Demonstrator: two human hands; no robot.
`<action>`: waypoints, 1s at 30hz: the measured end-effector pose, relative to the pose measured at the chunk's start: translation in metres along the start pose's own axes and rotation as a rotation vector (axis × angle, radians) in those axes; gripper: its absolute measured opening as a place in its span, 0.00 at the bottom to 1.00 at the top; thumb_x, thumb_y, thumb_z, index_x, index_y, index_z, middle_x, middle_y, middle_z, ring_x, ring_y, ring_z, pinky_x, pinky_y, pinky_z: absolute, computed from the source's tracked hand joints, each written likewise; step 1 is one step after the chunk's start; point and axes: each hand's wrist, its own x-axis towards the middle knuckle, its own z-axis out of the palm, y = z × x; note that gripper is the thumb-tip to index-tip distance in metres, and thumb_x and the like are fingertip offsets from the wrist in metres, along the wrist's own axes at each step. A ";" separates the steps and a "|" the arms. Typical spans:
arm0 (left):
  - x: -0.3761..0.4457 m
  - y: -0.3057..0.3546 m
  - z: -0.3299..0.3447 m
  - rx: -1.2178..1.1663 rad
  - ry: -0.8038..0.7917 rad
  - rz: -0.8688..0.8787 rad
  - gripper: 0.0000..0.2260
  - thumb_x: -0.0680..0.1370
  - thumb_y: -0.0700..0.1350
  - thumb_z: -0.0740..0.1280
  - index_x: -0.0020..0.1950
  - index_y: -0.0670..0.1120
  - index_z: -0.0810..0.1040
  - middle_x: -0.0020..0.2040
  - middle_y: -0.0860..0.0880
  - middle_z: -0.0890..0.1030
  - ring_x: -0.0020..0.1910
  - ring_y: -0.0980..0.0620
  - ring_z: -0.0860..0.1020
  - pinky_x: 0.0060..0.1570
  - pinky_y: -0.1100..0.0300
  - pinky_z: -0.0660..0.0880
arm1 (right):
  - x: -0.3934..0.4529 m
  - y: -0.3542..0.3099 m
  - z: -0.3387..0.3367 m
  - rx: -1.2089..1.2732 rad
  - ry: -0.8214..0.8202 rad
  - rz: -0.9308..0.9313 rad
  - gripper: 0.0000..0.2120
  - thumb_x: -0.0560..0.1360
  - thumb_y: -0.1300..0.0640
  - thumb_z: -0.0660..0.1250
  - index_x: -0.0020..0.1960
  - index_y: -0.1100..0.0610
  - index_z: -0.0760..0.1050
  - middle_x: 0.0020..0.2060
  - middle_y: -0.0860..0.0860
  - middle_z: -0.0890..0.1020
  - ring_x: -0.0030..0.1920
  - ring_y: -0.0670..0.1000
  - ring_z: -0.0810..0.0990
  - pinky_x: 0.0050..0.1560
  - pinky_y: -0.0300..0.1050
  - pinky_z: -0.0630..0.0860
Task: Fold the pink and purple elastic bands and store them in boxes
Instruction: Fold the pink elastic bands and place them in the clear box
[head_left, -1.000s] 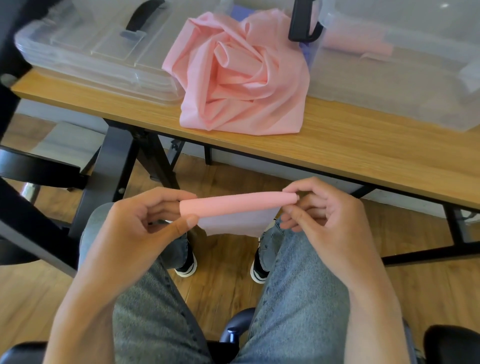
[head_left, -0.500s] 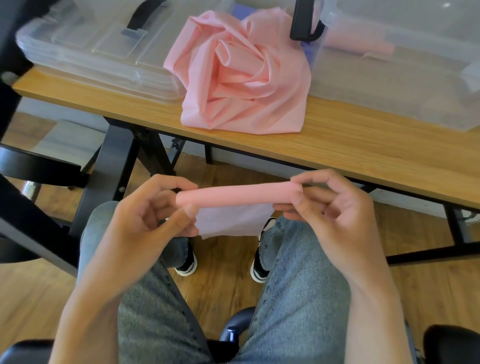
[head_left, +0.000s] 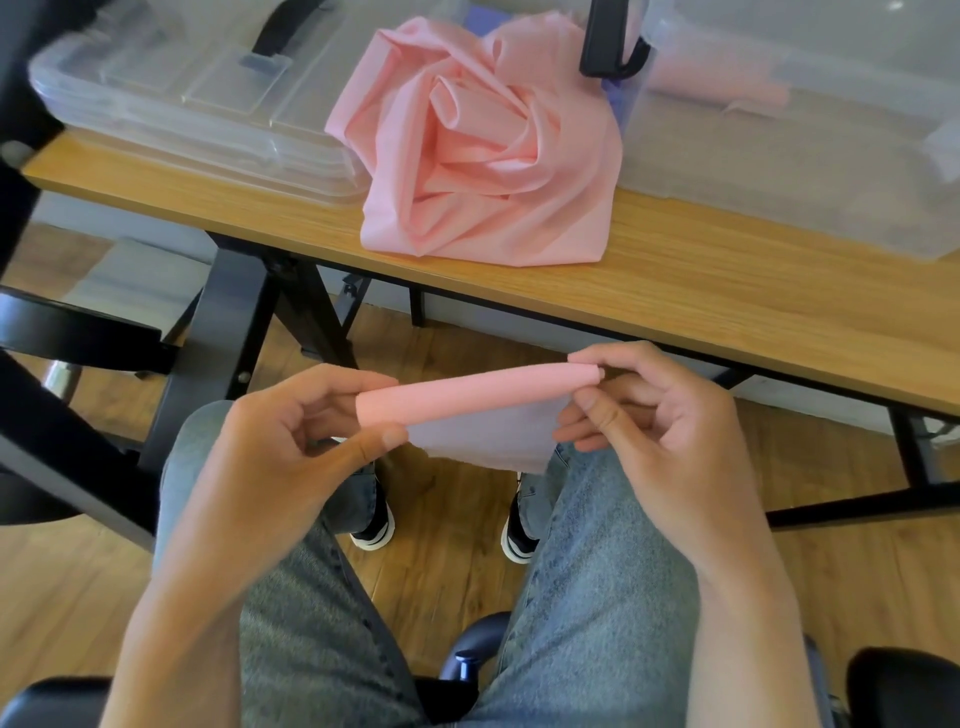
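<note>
A pink elastic band (head_left: 472, 397), rolled into a tight tube with a loose flap hanging below it, is held level above my lap. My left hand (head_left: 280, 457) pinches its left end between thumb and fingers. My right hand (head_left: 660, 441) pinches its right end the same way. A heap of loose pink bands (head_left: 483, 156) lies on the wooden table (head_left: 727, 296), with a bit of purple showing behind it. A clear box (head_left: 789, 156) at the right holds a rolled pink band (head_left: 722, 88).
A clear lid with a black handle (head_left: 197, 98) lies on the table's left part. Black table legs and a black chair frame (head_left: 78, 338) stand at the left. My knees in jeans and an office chair seat fill the lower view.
The roll has risen a little and the flap below it has shortened as both hands turn the tube. The heap on the table is unchanged.
</note>
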 end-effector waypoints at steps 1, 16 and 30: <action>0.000 0.000 0.001 0.006 0.008 0.010 0.19 0.67 0.48 0.75 0.58 0.48 0.83 0.51 0.58 0.86 0.49 0.58 0.86 0.47 0.66 0.82 | 0.000 -0.001 0.001 0.019 -0.011 -0.004 0.11 0.81 0.62 0.69 0.61 0.51 0.80 0.44 0.49 0.88 0.46 0.51 0.89 0.47 0.50 0.85; 0.000 -0.001 0.002 -0.207 -0.015 -0.025 0.16 0.71 0.45 0.71 0.58 0.44 0.82 0.48 0.49 0.88 0.44 0.49 0.87 0.44 0.58 0.85 | 0.001 -0.007 0.000 0.217 -0.009 0.038 0.18 0.77 0.60 0.72 0.66 0.54 0.76 0.49 0.52 0.89 0.49 0.53 0.89 0.49 0.47 0.85; 0.002 -0.005 -0.002 -0.062 -0.020 0.097 0.17 0.72 0.38 0.73 0.61 0.45 0.81 0.55 0.53 0.86 0.56 0.54 0.84 0.51 0.65 0.81 | 0.003 0.001 0.001 0.198 -0.058 0.137 0.07 0.77 0.61 0.72 0.55 0.59 0.82 0.44 0.54 0.89 0.43 0.54 0.89 0.44 0.43 0.85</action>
